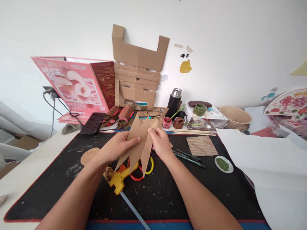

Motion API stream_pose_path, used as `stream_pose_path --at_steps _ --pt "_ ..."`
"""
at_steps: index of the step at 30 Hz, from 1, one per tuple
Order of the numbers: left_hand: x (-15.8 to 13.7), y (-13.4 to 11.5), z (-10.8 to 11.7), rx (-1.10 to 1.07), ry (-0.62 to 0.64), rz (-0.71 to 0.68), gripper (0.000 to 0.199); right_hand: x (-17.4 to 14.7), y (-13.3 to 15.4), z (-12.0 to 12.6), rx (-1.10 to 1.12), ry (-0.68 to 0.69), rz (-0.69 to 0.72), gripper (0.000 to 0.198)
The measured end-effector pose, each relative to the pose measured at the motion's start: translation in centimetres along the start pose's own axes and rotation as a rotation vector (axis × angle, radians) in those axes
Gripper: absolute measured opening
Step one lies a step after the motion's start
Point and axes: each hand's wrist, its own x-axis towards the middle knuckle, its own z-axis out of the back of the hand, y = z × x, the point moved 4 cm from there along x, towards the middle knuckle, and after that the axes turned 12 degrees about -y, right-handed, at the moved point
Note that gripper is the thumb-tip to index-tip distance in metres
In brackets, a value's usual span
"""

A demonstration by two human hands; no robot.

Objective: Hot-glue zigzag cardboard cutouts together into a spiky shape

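Observation:
Between my two hands is a piece of brown cardboard (138,135) cut into long pointed spikes at its top and bottom. My left hand (122,143) grips its left side, thumb flat across the front. On the right edge, my right hand (160,140) pinches a narrow spiked strip, thumb near its upper end. Beneath the lower spikes lies a yellow hot glue gun (117,179) with a pale glue stick (134,209) sticking out of its back. Scissors with red and yellow handles (150,166) are partly covered by the cardboard.
A box cutter (189,158), a corrugated cardboard square (201,146) and a dish of green paint (223,164) lie right on the black mat (163,204). A round cardboard disc (90,155) lies left. Behind stand paint jars (178,123), a black thermos (173,103) and a pink box (79,86).

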Motion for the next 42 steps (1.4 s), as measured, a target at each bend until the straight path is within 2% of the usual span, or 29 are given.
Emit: stream_pose_path --at_steps 6,12,16,20,24,31,35,38,42 --pt "0.4 0.3 0.5 -0.075 -0.094 -0.001 0.064 -0.4 0.4 -0.3 0.025 0.069 -0.047 0.045" --pt "0.3 0.1 0.2 -0.101 -0.157 -0.029 0.068 -1.0 0.8 -0.7 0.003 0.133 0.037 0.036" --pt "0.5 0.0 0.7 -0.071 -0.174 -0.060 0.065 -0.9 0.5 -0.8 -0.010 0.156 0.014 0.037" --pt "1.0 0.2 2.1 0.002 -0.230 -0.150 0.053 -0.7 0.6 -0.6 -0.014 0.155 0.015 0.037" --pt "1.3 0.4 2.2 0.034 -0.213 -0.187 0.049 -0.8 0.8 -0.6 0.000 0.151 0.008 0.037" --pt "0.9 0.2 1.5 -0.004 -0.193 -0.118 0.049 -1.3 1.0 -1.0 0.015 0.197 0.003 0.033" --pt "1.0 0.5 1.3 -0.097 -0.085 -0.089 0.051 -0.9 0.7 -0.7 -0.016 0.137 0.014 0.037" --pt "1.1 1.1 1.1 -0.126 0.024 -0.030 0.055 -0.5 0.3 -0.4 0.063 0.065 -0.011 0.041" --pt "1.0 1.2 1.3 -0.119 0.075 -0.021 0.052 -0.2 -0.2 -0.3 0.137 0.063 -0.035 0.045"
